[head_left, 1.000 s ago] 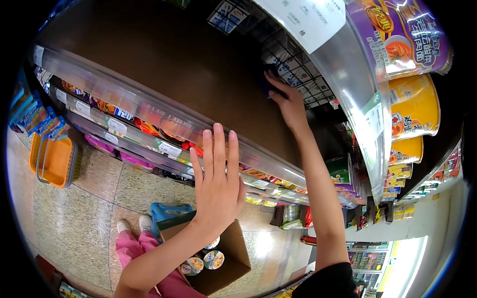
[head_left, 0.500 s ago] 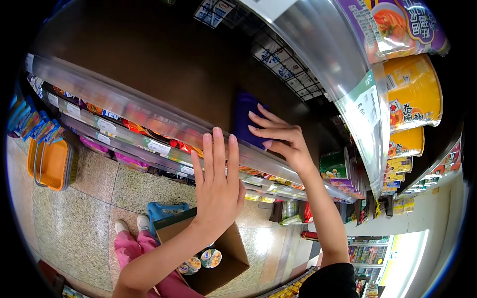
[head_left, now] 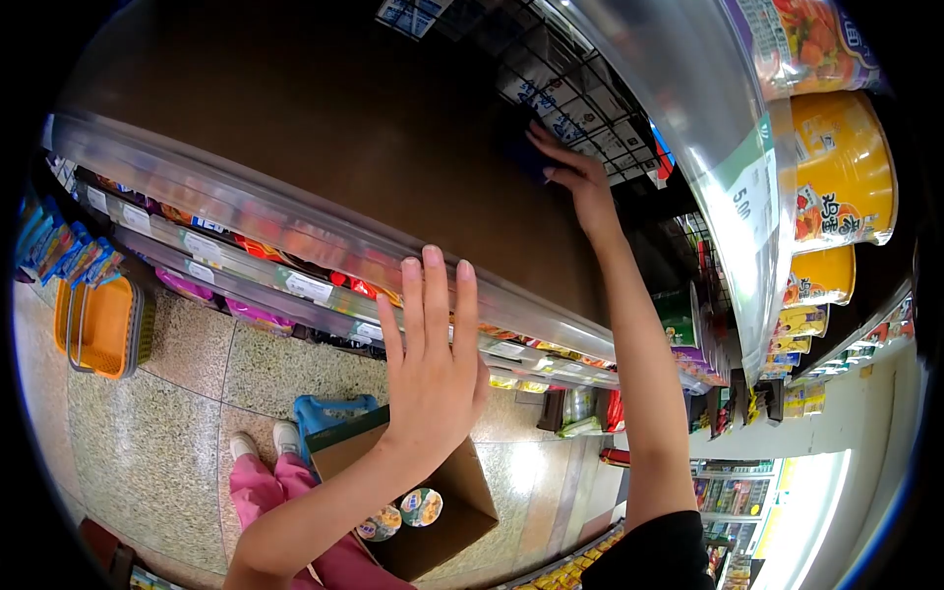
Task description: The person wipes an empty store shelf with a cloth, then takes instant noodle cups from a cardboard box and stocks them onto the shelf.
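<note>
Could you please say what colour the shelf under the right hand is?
The shelf is dark brown; it shows best in the head view.

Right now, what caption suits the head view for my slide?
Right hand on dark cloth near wire mesh, left hand at front edge of the shelf.

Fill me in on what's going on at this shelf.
A person reaches deep over the brown shelf, with their right hand on what looks like a dark blue cloth near the wire mesh. Their left hand is spread at the clear front strip; contact there is hard to tell. Below, an open cardboard box holds round-topped cups.
</note>
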Demonstrator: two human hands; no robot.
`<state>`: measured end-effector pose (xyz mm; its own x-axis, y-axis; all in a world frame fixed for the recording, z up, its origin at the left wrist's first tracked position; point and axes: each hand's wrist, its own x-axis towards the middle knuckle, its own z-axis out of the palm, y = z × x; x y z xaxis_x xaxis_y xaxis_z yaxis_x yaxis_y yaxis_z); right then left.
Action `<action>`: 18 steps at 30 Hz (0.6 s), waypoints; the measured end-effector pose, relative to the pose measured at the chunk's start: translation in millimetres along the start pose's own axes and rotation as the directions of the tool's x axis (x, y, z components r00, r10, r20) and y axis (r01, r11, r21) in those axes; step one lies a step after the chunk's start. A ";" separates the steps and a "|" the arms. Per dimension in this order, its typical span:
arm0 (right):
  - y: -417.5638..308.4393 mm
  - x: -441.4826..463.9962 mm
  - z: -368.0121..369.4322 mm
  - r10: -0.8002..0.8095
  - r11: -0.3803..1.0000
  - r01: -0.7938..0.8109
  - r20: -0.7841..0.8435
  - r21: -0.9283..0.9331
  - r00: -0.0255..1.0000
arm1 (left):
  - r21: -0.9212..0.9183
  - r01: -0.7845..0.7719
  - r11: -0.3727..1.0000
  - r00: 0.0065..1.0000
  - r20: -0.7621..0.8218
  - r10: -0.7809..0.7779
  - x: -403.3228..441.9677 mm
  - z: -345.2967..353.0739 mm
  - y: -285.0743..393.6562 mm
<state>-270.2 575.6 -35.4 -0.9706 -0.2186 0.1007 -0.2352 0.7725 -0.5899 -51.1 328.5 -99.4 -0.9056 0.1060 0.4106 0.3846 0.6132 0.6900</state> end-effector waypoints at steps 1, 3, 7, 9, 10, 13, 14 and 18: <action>4.7 3.7 -1.0 0.010 1.000 -0.010 -0.021 -0.009 1.000 | 0.000 0.001 1.000 1.000 0.002 -0.001 0.1 -0.1 -0.1; 12.4 7.4 -4.1 0.030 0.999 -0.031 -0.054 -0.023 0.998 | -0.001 0.001 1.000 1.000 0.003 -0.001 0.3 -0.5 -0.2; 21.7 3.3 -6.9 0.067 0.996 -0.072 -0.101 -0.046 0.993 | -0.001 0.009 1.000 1.000 0.003 -0.009 0.4 -1.3 2.0; 22.0 -2.5 -7.2 0.082 0.994 -0.089 -0.117 -0.056 0.990 | -0.005 0.011 1.000 1.000 0.006 -0.011 0.6 -3.3 2.1; 20.2 -5.8 -7.5 0.089 0.993 -0.097 -0.121 -0.060 0.989 | -0.002 0.007 1.000 1.000 0.010 -0.007 0.7 -4.3 1.3; 6.3 -23.9 -6.6 0.105 0.992 -0.112 -0.114 -0.056 0.988 | -0.004 0.013 1.000 1.000 0.012 -0.013 -0.4 -5.9 2.0; -1.2 -31.0 -5.6 0.104 0.993 -0.109 -0.103 -0.043 0.989 | -0.010 0.019 1.000 1.000 0.007 -0.019 -0.2 -5.8 3.9; -71.3 -73.1 4.4 0.055 0.987 -0.060 0.039 0.146 0.998 | -0.052 0.020 0.998 1.000 0.010 -0.020 -0.2 -1.8 13.4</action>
<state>-182.2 533.8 -4.2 -0.9792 -0.1993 0.0368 -0.1667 0.6887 -0.7056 -45.5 335.3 -89.2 -0.9147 0.1015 0.3911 0.3750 0.5738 0.7281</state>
